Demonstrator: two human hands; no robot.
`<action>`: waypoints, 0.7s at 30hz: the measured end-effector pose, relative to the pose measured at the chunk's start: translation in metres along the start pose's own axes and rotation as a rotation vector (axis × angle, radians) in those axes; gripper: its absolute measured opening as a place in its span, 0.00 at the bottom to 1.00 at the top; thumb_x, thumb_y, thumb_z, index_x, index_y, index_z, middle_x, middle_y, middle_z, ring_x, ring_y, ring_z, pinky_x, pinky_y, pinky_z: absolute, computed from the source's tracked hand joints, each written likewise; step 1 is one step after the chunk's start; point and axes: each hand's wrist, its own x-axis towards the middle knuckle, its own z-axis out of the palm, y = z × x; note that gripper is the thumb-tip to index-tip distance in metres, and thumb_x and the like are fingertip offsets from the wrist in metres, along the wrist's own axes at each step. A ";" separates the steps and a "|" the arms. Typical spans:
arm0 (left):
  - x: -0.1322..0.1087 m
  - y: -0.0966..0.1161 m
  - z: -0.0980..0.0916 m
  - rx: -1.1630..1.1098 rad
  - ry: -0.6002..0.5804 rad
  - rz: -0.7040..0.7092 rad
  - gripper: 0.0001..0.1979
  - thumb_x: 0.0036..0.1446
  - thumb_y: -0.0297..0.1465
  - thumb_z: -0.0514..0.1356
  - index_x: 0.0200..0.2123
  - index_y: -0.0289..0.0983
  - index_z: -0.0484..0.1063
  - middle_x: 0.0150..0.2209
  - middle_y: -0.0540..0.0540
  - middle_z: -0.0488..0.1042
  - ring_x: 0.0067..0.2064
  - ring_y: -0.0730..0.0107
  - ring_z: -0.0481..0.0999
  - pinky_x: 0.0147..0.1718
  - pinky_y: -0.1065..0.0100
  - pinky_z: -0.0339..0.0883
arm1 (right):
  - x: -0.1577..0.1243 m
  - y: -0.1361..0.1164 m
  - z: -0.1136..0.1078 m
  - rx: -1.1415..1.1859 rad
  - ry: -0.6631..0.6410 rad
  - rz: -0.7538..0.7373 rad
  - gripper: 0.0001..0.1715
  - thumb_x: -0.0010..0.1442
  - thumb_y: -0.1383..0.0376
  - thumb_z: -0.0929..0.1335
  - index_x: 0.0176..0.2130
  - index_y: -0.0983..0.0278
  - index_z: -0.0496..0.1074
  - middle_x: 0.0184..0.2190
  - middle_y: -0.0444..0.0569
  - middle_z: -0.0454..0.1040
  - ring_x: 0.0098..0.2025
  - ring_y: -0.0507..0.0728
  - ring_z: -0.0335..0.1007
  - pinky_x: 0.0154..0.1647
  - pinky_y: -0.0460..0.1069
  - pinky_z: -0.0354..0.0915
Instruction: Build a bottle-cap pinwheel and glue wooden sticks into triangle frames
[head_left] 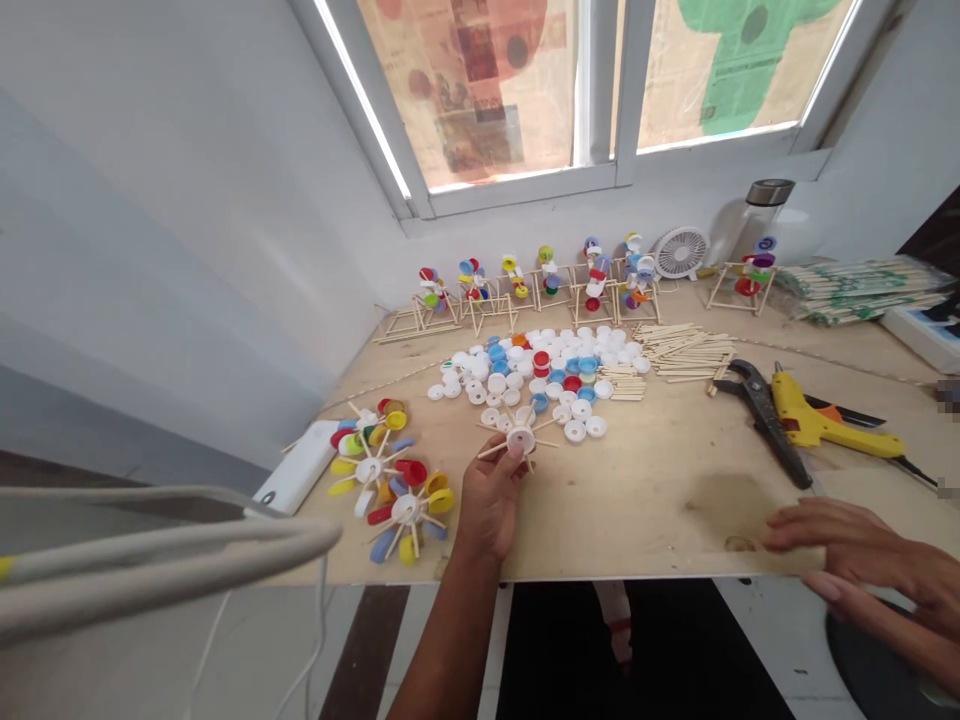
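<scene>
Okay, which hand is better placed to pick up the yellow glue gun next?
Probably the right hand: it rests open at the board's near right edge, just below the glue gun. The left hand is mid-board, holding the white cap wheel.

The pale plywood table (pixel 660 500) is matt, with faint grain and a darker smudge toward the lower right of the frame. At centre, the left hand (pixel 487 500) pinches a white plastic cap wheel with thin wooden spokes (pixel 520 438) in its fingers (pixel 514 455). Above it lies a heap of smooth, slightly glossy plastic bottle caps, white, blue and red (pixel 547 375). Bare wooden sticks (pixel 686 350) beside them look dry and unvarnished. At right, the yellow plastic glue gun (pixel 825 425) has a dull sheen, and the black metal pliers (pixel 765 410) look dark and matt. The right hand (pixel 862 550) rests flat on the wood at lower right.
</scene>
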 end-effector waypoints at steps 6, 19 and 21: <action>0.005 -0.007 0.003 -0.001 -0.053 -0.024 0.17 0.38 0.27 0.70 0.35 0.35 0.72 0.34 0.48 0.76 0.34 0.72 0.75 0.34 0.70 0.65 | 0.089 -0.043 0.007 0.090 0.078 0.022 0.19 0.59 0.53 0.64 0.49 0.55 0.68 0.49 0.50 0.72 0.50 0.60 0.68 0.47 0.55 0.67; 0.025 -0.007 0.008 -0.003 -0.082 -0.109 0.16 0.37 0.30 0.71 0.33 0.34 0.74 0.33 0.45 0.77 0.33 0.70 0.76 0.34 0.69 0.67 | 0.190 -0.065 0.081 -0.119 -0.132 0.108 0.22 0.56 0.58 0.65 0.50 0.62 0.67 0.46 0.52 0.72 0.48 0.61 0.67 0.40 0.50 0.62; 0.023 -0.006 0.007 -0.023 -0.083 -0.113 0.16 0.38 0.30 0.71 0.33 0.34 0.74 0.33 0.46 0.77 0.33 0.70 0.76 0.34 0.69 0.67 | 0.193 -0.067 0.081 -0.147 -0.142 0.105 0.22 0.55 0.58 0.66 0.49 0.62 0.67 0.45 0.52 0.72 0.47 0.61 0.67 0.38 0.50 0.62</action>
